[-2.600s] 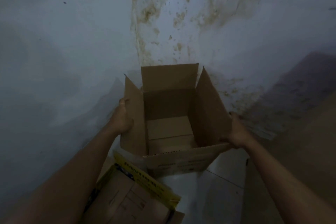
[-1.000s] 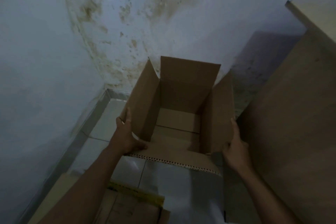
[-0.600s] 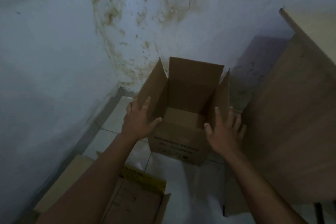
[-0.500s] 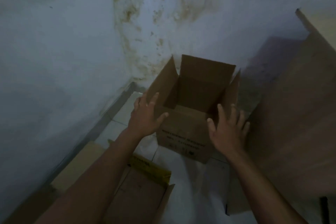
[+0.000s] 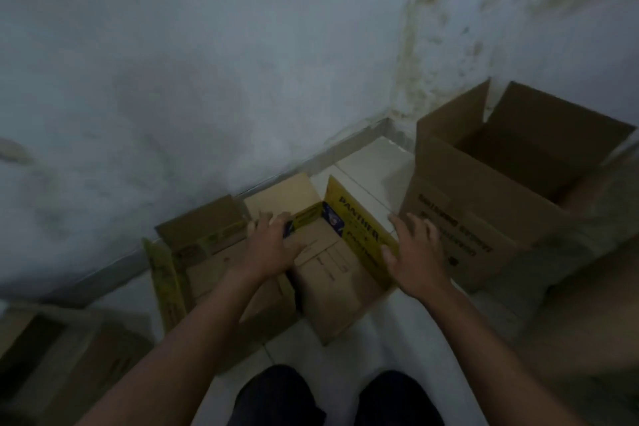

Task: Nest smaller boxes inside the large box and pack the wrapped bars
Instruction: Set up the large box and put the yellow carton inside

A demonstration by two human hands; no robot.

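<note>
On floor, centre: left hand (image 5: 268,245) and right hand (image 5: 415,254) spread, grip released, reaching yellow-flapped box (image 5: 332,263). Large box (image 5: 484,197) stands open, far right. Step: fetching smaller box. Next: grasp sides, lift across.

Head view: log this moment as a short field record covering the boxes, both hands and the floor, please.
large box: plain brown box, open, flaps up, on the floor at right; no contents visible
yellow-flapped box: open box with yellow printed flaps, centre, between the hands
left hand: fingers over the far yellow flap
right hand: against the right yellow flap, fingers spread; grip unclear
second yellow-flapped box: open, just left of the first
dark box: lower left, blurred
floor: pale tiles
wrapped bars: none in view
</note>
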